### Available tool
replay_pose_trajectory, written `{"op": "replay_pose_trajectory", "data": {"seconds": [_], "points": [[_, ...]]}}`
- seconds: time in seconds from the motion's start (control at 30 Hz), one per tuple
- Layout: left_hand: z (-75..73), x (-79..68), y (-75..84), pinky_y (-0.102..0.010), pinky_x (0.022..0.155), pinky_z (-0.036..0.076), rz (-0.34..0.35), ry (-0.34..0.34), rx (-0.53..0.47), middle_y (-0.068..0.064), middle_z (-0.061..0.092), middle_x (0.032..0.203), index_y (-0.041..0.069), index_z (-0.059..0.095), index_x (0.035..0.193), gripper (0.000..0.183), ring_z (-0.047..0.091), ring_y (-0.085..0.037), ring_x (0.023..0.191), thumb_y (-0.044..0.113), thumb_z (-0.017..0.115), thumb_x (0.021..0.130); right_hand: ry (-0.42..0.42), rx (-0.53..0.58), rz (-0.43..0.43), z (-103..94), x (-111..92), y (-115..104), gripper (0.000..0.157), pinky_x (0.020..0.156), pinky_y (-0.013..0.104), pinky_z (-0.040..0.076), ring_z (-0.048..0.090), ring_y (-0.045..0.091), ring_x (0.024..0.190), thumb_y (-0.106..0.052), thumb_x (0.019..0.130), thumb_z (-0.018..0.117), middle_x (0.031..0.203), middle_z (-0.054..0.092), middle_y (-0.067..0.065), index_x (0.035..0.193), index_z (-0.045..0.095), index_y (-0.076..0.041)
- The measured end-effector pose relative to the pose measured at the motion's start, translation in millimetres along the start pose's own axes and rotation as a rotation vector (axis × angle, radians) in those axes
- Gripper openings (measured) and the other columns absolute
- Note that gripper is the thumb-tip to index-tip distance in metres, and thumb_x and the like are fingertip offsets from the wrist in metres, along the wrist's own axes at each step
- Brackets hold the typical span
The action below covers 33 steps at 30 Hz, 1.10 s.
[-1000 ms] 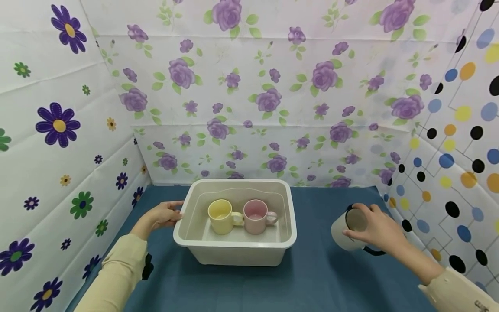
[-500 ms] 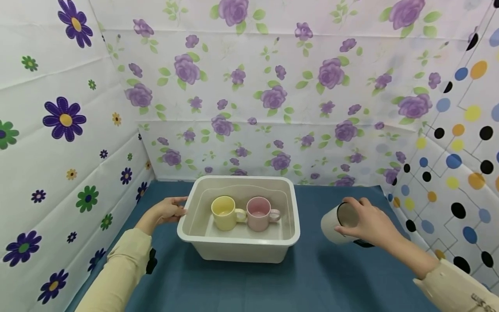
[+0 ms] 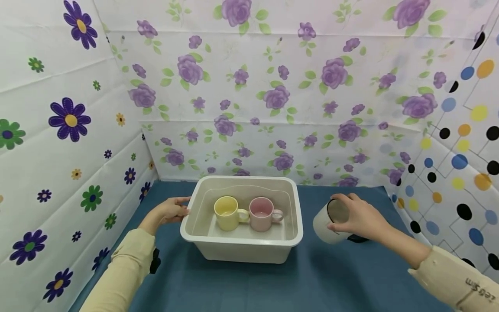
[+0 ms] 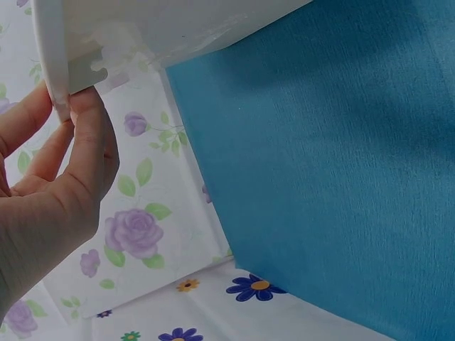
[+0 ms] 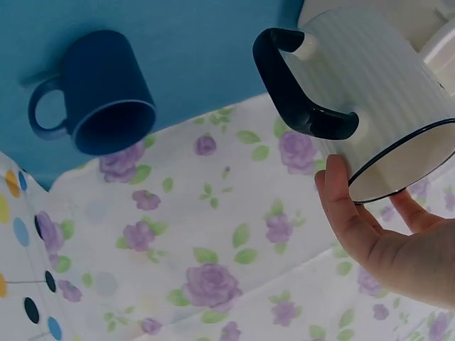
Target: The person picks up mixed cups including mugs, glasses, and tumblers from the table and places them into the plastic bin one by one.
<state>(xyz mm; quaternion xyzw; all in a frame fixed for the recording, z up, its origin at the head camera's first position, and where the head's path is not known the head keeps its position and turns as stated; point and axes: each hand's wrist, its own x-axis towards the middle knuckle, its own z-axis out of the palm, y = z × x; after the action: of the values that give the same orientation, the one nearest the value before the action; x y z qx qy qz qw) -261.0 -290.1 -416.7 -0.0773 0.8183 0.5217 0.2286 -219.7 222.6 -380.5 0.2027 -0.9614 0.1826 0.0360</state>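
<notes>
Here, at right in the head view, the right hand (image 3: 360, 220) grips a tilted white mug (image 3: 324, 229), fingers about its mouth. Left of centre, the left hand (image 3: 165, 212) pinches a pale basin (image 3: 241, 241) holding a yellow mug (image 3: 227, 220) and pink mug (image 3: 260, 222); behind, floral cloth (image 3: 249, 143).

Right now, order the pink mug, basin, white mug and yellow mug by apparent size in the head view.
1. Basin
2. White mug, partly covered by the right hand
3. Yellow mug and pink mug: too alike to rank
</notes>
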Motion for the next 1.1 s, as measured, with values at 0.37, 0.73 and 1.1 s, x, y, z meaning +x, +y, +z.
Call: {"op": "replay_pose_trajectory", "data": {"seconds": [0.37,0.73,1.1], "points": [[0.0,4.0,-1.4,-0.031,0.079,0.057,-0.012,0.021,0.003,-0.005,0.058,0.096,-0.001,0.022,0.149,0.065,0.061,-0.010,0.079,0.002,0.055,0.093,-0.067,-0.061,-0.050,-12.1,17,-12,0.075,0.050,0.033,0.045,0.055,0.020,0.064,-0.045,0.071,0.078,0.111,0.054,0.027,0.129,0.053,-0.005],[-1.1,2.1,-1.4,-0.033,0.083,0.056,-0.009,0.032,0.021,-0.007,0.059,0.101,-0.002,0.023,0.148,0.065,0.062,-0.009,0.081,0.004,0.056,0.093,-0.126,-0.073,-0.135,-30.8,34,-30,0.074,0.066,0.046,0.052,0.061,0.034,0.088,-0.043,0.073,0.077,0.120,0.055,0.026,0.131,0.052,-0.005],[-0.6,2.3,-1.9,-0.030,0.079,0.057,-0.011,0.012,0.011,-0.006,0.060,0.099,-0.001,0.020,0.149,0.066,0.062,-0.008,0.079,0.004,0.056,0.093,-0.186,-0.084,-0.160,-32.8,43,-49,0.070,0.068,0.047,0.052,0.061,0.036,0.092,-0.039,0.073,0.078,0.120,0.055,0.026,0.130,0.053,-0.007]]}}
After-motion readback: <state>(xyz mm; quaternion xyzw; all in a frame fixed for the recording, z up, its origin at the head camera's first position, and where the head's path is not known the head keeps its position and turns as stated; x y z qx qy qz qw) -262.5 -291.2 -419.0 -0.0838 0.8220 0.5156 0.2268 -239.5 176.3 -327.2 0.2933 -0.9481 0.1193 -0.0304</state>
